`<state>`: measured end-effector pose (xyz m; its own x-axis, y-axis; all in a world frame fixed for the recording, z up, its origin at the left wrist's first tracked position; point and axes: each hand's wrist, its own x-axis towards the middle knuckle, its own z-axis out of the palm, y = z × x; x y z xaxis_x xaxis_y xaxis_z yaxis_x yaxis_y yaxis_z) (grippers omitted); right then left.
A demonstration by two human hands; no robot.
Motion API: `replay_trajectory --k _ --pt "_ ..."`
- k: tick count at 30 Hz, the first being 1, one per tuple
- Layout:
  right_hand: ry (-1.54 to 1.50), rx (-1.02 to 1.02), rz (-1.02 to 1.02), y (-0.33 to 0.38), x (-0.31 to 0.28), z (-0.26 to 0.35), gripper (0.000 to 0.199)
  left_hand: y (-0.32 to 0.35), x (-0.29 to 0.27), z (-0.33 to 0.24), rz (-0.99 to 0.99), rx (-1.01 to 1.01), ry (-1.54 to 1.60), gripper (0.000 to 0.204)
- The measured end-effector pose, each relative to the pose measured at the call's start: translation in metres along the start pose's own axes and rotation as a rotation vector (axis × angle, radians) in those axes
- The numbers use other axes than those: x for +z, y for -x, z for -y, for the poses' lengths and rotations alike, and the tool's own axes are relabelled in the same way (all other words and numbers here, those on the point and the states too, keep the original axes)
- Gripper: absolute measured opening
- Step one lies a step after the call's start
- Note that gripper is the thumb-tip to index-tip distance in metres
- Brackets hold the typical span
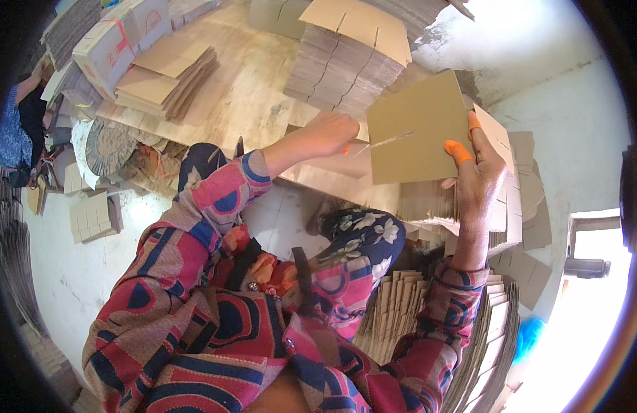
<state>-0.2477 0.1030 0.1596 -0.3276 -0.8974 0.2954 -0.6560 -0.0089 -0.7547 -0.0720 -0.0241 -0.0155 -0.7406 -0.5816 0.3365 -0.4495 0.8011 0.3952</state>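
Two hands work one tan cardboard sheet (418,127) held up above a low wooden table (243,89). Right hand (478,172), fingers orange-capped, is clamped on its right edge. Left hand (329,134) is closed around a thin blade (382,143) lying against the sheet's face.

Bare wooden tabletop (243,89) lies open between the small cardboard stack (168,77) and the tall cardboard stack (349,58); leaning cardboard piles (394,310) crowd the right.

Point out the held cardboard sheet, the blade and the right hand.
cardboard sheet (415,131): head view, middle of its face.
blade (384,142): head view, mid-length.
right hand (480,172): head view, back of hand.
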Motion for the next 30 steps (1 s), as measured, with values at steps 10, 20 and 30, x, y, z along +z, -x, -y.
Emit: replay_trajectory --k 10,20,30 --pt "-0.004 0.022 0.037 -0.010 0.005 -0.007 0.051 0.001 -0.001 0.003 0.003 -0.018 -0.011 0.016" --pt "0.229 -0.189 0.432 0.005 0.072 -0.075 0.044 0.003 -0.002 0.000 0.011 -0.007 -0.007 0.017" --pt "0.832 -0.114 0.246 0.043 0.067 -0.077 0.082 0.007 0.003 0.003 -0.048 0.042 -0.016 0.029"
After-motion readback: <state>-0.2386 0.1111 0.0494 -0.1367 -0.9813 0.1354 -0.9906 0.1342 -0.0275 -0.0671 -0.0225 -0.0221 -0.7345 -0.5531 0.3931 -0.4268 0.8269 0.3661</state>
